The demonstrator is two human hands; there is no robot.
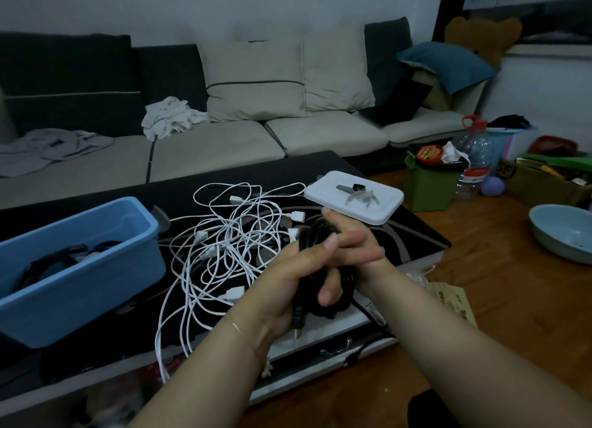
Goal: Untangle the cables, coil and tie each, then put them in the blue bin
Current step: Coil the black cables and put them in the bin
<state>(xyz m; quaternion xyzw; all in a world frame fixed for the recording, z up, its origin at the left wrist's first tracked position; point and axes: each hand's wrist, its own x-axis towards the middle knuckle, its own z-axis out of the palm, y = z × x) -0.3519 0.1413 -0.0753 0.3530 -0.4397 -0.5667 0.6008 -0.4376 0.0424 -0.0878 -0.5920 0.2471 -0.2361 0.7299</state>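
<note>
Both hands hold the black coil (333, 286) above the desk (416, 235): left hand (298, 280) gripping the bundle, plug end hanging loose below, right hand (352, 248) with its fingers (349, 238) around the loops. Keep loops pinched flat, tuck that tail, tie before releasing. White tangle (230, 245) lies beside the bin (96, 267).

A grey sofa (224, 145) strewn with clothes (169, 116) stands behind the dark worktop (416, 238); a white lid (323, 193), water bottle (474, 155) and pale bowl (563, 232) sit nearby.

Bare forearms, thin wrist thread (235, 326)
</note>
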